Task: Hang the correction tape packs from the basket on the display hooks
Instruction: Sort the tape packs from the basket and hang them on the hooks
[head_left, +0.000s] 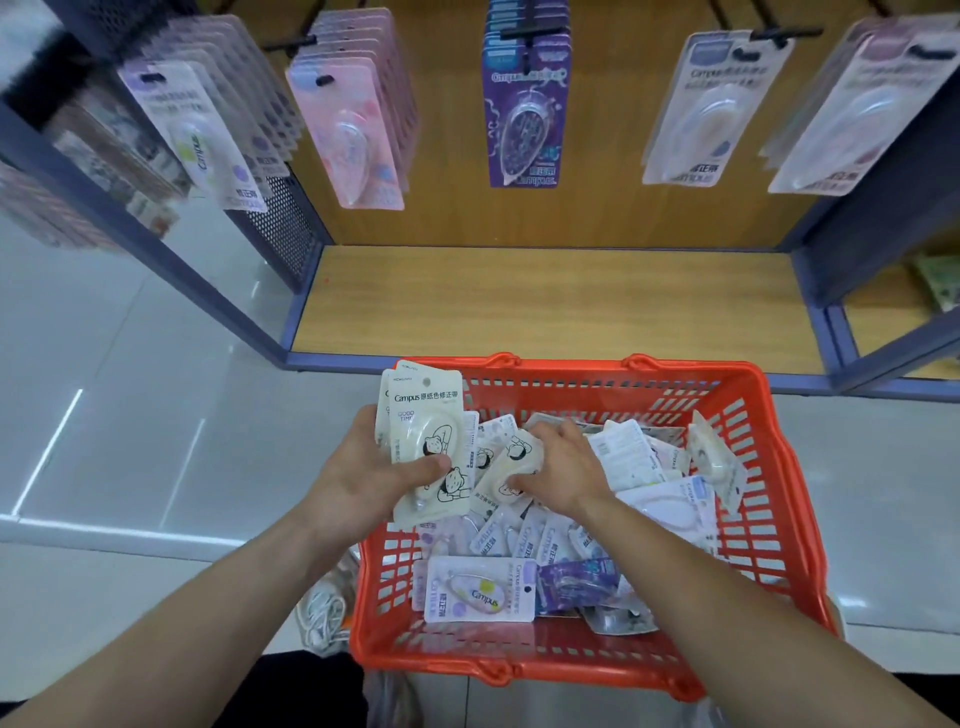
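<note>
Forearms low over red slatted plastic basket (571, 366), gathering matching packs.
Left hand (358, 478) clamping a stack of cream cartoon-print correction tape packs (423, 415) upright, thumb across the front, probably for hanging together; right hand (563, 462) curled round another cream pack (511, 465) on the heap. Black display hooks (784, 35) well above.

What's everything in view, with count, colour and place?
basket: one, orange-red, in front of the shelf
loose packs: many, mixed pale and purple, inside the basket
hanging packs: five rows, lilac, pink, purple, pale, above the shelf
shelf: one, wood-coloured, below the hanging packs
cable: one, white, left of the basket
cream stack: several packs, cream, in the left hand
cream pack: one, cream, in the basket under the right hand
left hand: grips the cream stack
right hand: grips the cream pack
</note>
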